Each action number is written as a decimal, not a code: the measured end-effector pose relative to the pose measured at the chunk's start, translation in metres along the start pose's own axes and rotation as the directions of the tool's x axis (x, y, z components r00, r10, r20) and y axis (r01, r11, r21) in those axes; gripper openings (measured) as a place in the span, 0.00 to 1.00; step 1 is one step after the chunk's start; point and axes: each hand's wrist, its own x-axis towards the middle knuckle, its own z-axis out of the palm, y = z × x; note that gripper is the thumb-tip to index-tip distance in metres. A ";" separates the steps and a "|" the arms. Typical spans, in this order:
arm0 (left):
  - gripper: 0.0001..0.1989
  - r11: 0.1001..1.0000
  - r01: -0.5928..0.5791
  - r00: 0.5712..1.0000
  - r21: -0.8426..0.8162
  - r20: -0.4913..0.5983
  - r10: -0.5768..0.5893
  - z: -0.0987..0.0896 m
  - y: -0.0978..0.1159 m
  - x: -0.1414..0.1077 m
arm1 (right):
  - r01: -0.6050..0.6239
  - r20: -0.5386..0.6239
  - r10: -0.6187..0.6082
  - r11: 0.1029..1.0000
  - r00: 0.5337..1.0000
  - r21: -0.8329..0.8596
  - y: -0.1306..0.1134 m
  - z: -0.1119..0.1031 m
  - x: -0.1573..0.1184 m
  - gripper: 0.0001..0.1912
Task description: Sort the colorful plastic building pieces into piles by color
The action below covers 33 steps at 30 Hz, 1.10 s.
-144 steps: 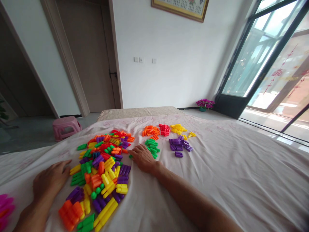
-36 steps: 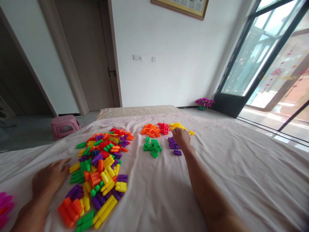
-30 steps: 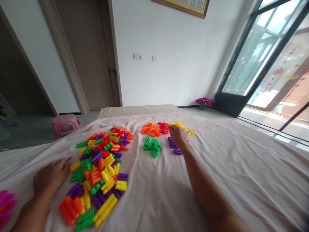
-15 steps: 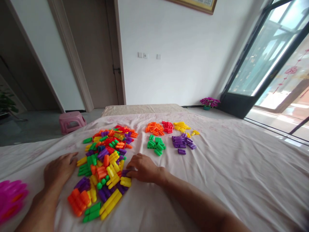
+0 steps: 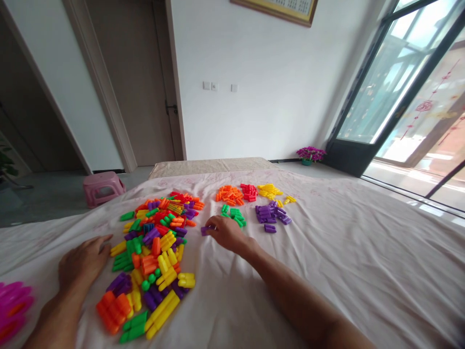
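Observation:
Between thumb and fingers, my right hand point(image 5: 228, 233) holds a purple plastic building piece point(image 5: 205, 231) just above the cloth, right of a mixed heap point(image 5: 156, 242) of coloured plastic pieces. Partly behind that hand is a small group of green pieces point(image 5: 236, 215). A purple group point(image 5: 269, 213) lies farther right. My left hand point(image 5: 83, 261) rests on the cloth at the heap's left side, fingers stretched out, beside a yellow piece point(image 5: 118, 248) and some green pieces point(image 5: 122, 261). It holds nothing that I can see.
Orange point(image 5: 229, 195), red point(image 5: 249, 192) and yellow point(image 5: 269, 190) groups lie at the far side of the pale cloth point(image 5: 327, 232). A pink flower-shaped object point(image 5: 14, 308) is cut off at the left edge. A pink stool point(image 5: 104, 188) stands on the floor beyond.
My right hand has lifted a purple piece from the heap's right edge and moved away and to the right, towards the green group. My left hand has stayed by the heap.

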 end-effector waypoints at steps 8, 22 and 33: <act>0.22 0.939 -0.149 0.940 -0.310 -0.338 0.037 -0.023 0.019 0.002 | -0.449 -0.218 0.399 0.850 0.890 -0.275 0.073 -0.088 0.005 0.11; 0.28 0.270 -0.962 0.254 0.050 -0.210 0.944 -0.064 0.131 -0.127 | -0.668 -0.398 0.565 0.721 0.722 -0.187 0.113 -0.130 -0.013 0.15; 0.19 0.431 -0.902 0.418 0.012 -0.220 0.881 -0.029 0.185 -0.091 | -0.093 -0.069 0.084 0.988 0.994 -0.127 0.047 -0.035 0.014 0.13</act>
